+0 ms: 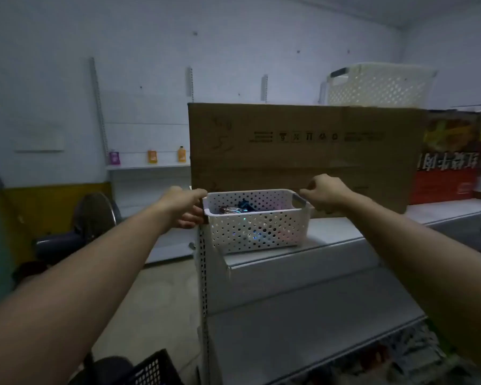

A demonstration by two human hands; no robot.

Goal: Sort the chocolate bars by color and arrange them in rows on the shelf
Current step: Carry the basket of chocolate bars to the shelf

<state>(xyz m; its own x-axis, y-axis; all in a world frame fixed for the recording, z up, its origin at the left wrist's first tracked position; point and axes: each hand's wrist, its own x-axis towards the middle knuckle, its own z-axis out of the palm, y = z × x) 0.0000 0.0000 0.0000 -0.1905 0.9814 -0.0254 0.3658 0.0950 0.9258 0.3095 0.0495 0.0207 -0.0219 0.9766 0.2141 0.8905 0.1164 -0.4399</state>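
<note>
Now you have the white basket (256, 229) at twelve o'clock. It appears to rest on the left corner of the top shelf (342, 232), just in front of the cardboard box (303, 151). Your left hand (185, 208) grips the handle at the basket's nine o'clock end, fingers curled under the rim and thumb over it. Your right hand (326, 194) has its fingers clenched on the grey handle at the three o'clock end. The chocolate bars (235, 209) lie loose inside, one brown wrapper and one blue showing; the basket wall hides the rest. The step in hand looks like moving the basket to where you can sort. Lift both ends level so nothing slides, draw it straight toward six o'clock clear of the box, and set it flat on the lower shelf (303, 329) before letting go.
</note>
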